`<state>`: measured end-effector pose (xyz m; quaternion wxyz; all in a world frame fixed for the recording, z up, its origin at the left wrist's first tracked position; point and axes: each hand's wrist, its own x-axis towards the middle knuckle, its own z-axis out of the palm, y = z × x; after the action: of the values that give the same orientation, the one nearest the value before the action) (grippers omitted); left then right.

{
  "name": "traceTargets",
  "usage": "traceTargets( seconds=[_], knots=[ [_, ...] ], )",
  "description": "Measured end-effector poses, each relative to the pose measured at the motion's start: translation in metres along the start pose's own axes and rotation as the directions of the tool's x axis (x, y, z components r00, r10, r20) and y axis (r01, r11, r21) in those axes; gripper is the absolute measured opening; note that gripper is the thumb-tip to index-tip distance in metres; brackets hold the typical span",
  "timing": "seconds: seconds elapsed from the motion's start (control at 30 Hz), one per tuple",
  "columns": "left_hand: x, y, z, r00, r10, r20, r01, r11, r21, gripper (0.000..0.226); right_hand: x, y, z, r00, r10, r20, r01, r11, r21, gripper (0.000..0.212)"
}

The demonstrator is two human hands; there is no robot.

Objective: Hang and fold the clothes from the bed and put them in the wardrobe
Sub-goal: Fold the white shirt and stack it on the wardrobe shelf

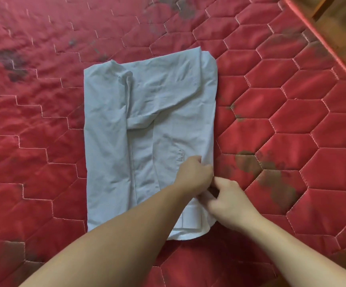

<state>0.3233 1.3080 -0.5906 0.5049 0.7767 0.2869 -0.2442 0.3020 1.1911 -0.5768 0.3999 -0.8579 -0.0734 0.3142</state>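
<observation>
Item: pale blue-grey shirt point(147, 129), lying flat near the middle of a red quilted mattress point(292, 112), folded into a tall, narrow rectangle with both sides turned inward. One sleeve is running down the left half as a long vertical band; the other is crossing the upper half on a diagonal, its cuff resting near the centre. A white inner layer is showing along the right edge and at the rounded bottom right corner. The fabric is creasing lightly all over. Left hand point(194, 175): reaching across from the lower left, its forearm lying over the shirt's lower part, the fingers curling down onto the right edge of the fabric; whether they are pinching the cloth or only pressing on it is hard to tell at this angle. Right hand point(230, 201): coming in from the lower right, sitting just beside the left one, thumb and fingers closing on the white edge at the shirt's lower right. The two hands are nearly touching. Surface: the mattress is stitched in a pale hexagon pattern and carrying dark, worn patches, several of them lying just right of the shirt. Surroundings: a brown wooden surface point(337, 15) is showing beyond the mattress's piped border at the top right corner.
</observation>
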Motion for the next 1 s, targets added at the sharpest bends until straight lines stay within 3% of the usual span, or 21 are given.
traceTargets(
  seconds=[0.07, 0.13, 0.23, 0.27, 0.4, 0.47, 0.57, 0.67, 0.73, 0.8, 0.87, 1.0],
  knots=[
    [-0.003, -0.002, -0.014, 1.000, -0.028, 0.009, 0.029, 0.991, -0.134, 0.012, 0.006, -0.011, -0.001, 0.999, -0.034, -0.018, 0.036, 0.996, 0.084, 0.030],
    [-0.009, -0.005, -0.027, 0.999, -0.045, 0.018, 0.049, 0.959, -0.278, 0.018, 0.024, -0.018, -0.005, 0.989, -0.046, -0.143, 0.063, 0.991, 0.118, 0.032],
    [-0.015, -0.015, -0.034, 0.999, -0.037, 0.008, 0.038, 0.953, -0.299, 0.030, 0.075, -0.031, -0.018, 0.907, 0.057, -0.417, -0.002, 0.991, 0.132, 0.032],
    [-0.016, -0.018, -0.034, 1.000, -0.018, 0.003, 0.018, 0.959, -0.282, 0.032, 0.096, -0.038, -0.023, 0.890, 0.103, -0.443, -0.047, 0.990, 0.135, 0.030],
    [-0.019, -0.027, -0.029, 0.992, 0.117, -0.050, -0.124, 0.979, -0.161, 0.038, 0.164, -0.055, -0.037, 0.890, 0.311, -0.333, -0.267, 0.948, 0.171, 0.070],
    [-0.019, -0.033, -0.027, 0.980, 0.190, -0.062, -0.195, 0.977, -0.085, 0.045, 0.185, -0.060, -0.047, 0.901, 0.248, -0.357, -0.221, 0.969, 0.114, 0.061],
    [-0.016, -0.041, -0.024, 0.952, 0.289, -0.103, -0.295, 0.954, -0.049, 0.050, 0.214, -0.072, -0.061, 0.918, 0.170, -0.358, -0.124, 0.981, 0.148, 0.028],
    [-0.017, -0.054, -0.022, 0.929, 0.316, -0.194, -0.337, 0.938, -0.081, 0.051, 0.236, -0.089, -0.069, 0.910, 0.303, -0.283, -0.236, 0.940, 0.248, 0.024],
    [-0.021, -0.063, -0.022, 0.925, 0.321, -0.205, -0.346, 0.933, -0.100, 0.051, 0.246, -0.098, -0.073, 0.900, 0.336, -0.279, -0.282, 0.935, 0.214, 0.027],
    [-0.022, -0.070, -0.023, 0.930, 0.306, -0.202, -0.338, 0.929, -0.150, 0.048, 0.252, -0.105, -0.072, 0.901, 0.207, -0.381, -0.216, 0.976, 0.018, 0.029],
    [-0.021, -0.074, -0.025, 0.943, 0.270, -0.197, -0.309, 0.929, -0.205, 0.044, 0.254, -0.118, -0.063, 0.892, -0.041, -0.451, -0.064, 0.974, -0.216, 0.032],
    [-0.023, -0.086, -0.034, 0.968, 0.176, -0.179, -0.229, 0.911, -0.343, 0.041, 0.255, -0.150, -0.028, 0.900, -0.282, -0.332, 0.173, 0.931, -0.322, 0.030]
  ],
)
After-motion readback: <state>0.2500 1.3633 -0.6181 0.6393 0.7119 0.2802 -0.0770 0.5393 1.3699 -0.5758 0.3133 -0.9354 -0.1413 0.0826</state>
